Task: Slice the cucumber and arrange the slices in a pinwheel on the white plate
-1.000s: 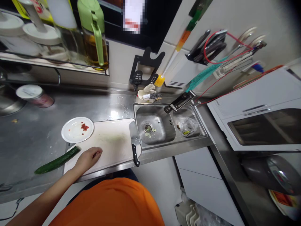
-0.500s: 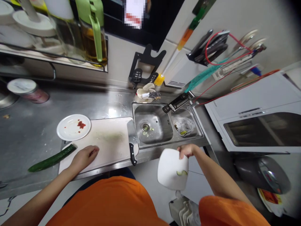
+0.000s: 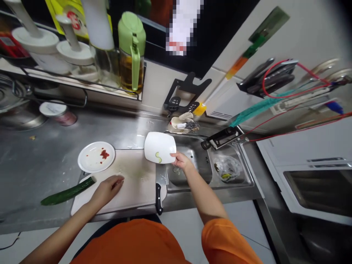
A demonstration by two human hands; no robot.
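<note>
In the head view my right hand [image 3: 180,160] grips the near right corner of a square white plate [image 3: 158,143]. A couple of pale green cucumber slices [image 3: 158,157] lie on the plate, which hangs above the cutting board's far right corner and the sink's left edge. My left hand [image 3: 111,186] rests on the white cutting board [image 3: 129,198] with its fingers curled together and nothing visible in them. Left of that hand lies a cucumber [image 3: 68,192] with a cut end. A kitchen knife [image 3: 158,198] lies along the board's right side, its blade partly hidden by the plate.
A round white plate [image 3: 93,167] with red bits overlaps the board's far left corner. The double sink [image 3: 198,172] is at the right, with a plastic bag [image 3: 229,167] in its far basin. A tin [image 3: 59,113] and a rack with an oil bottle [image 3: 132,55] stand behind.
My right hand has carried the square plate left and away from me, from beside the sink's front to over the board's edge. My left hand stays on the board. The camera view has shifted.
</note>
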